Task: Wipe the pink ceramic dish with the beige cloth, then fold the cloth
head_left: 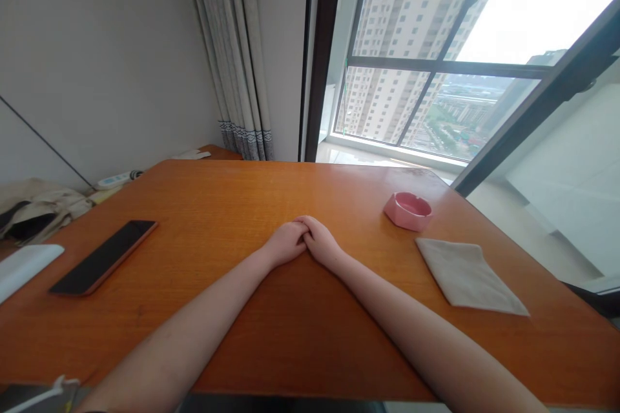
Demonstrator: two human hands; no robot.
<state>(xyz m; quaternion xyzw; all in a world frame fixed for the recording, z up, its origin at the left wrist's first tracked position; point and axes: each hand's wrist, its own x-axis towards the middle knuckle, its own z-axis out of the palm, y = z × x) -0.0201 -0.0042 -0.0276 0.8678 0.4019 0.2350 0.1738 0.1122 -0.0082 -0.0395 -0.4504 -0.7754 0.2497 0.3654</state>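
Currently, left hand (285, 245), right hand (321, 241): fingers (304, 221) clasped together; pink ashtray (403, 215) upright near cloth (467, 275).

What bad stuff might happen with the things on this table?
If the right hand swung outward, it might bump the pink dish or drag the grey cloth. If the left hand swept sideways, it might shove the phone off the table.

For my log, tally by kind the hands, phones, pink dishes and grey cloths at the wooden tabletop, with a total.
Hands: 2 (left hand, right hand)
Phone: 1
Pink dish: 1
Grey cloth: 1
Total: 5
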